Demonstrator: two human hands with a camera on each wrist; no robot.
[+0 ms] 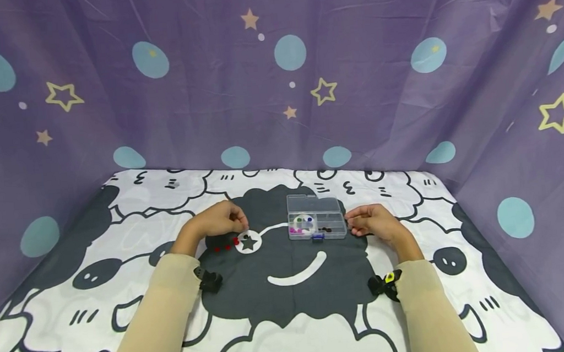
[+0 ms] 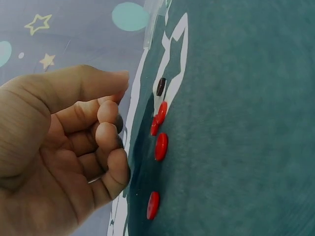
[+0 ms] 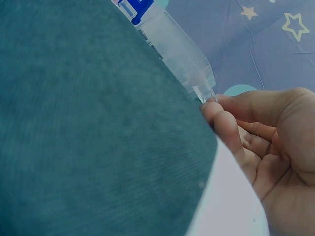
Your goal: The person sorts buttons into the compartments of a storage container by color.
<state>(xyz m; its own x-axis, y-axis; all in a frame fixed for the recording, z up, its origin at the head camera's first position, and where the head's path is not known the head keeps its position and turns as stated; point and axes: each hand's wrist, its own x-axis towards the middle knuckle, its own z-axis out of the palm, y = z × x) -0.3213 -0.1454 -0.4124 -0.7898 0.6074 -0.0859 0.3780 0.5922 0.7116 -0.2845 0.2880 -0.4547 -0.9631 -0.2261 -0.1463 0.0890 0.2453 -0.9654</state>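
My left hand (image 1: 223,218) hovers over the white circle with a dark star, printed on the cloth. Its fingers are curled, thumb tip against the index finger, and nothing shows between them. Just past the fingertips a small dark button (image 2: 161,87) lies on the cloth. Several red buttons (image 2: 161,146) trail away from it in a rough line. A clear plastic box (image 1: 317,217) stands to the right, lid raised, with small coloured pieces inside. My right hand (image 1: 372,221) pinches the box's right end between thumb and index finger; the exact contact is partly hidden.
A cloth (image 1: 297,302) printed with cartoon sheep covers the table. Behind it and at both sides hang purple curtains (image 1: 235,91) with stars and blue ovals. The box has a blue latch (image 1: 319,237) at its front.
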